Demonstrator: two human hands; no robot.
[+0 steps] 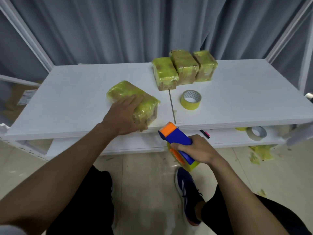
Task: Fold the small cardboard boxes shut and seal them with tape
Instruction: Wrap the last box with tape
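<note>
A small cardboard box [128,95] wrapped in yellow-green tape lies near the front edge of the white table [76,92]. My left hand [123,114] rests on its near end, fingers spread over the top and thumb at the front corner. My right hand [198,148] grips a blue and orange tape dispenser [176,138] just in front of and below the table edge; its yellow tape roll shows under the hand. Three more taped boxes [183,68] stand side by side at the back of the table.
A loose roll of yellow tape [191,102] stands right of a seam in the tabletop. On the lower shelf lie a grey tape roll [256,133] and a marker pen [205,134]. Tape scraps litter the floor at right. Grey curtains hang behind.
</note>
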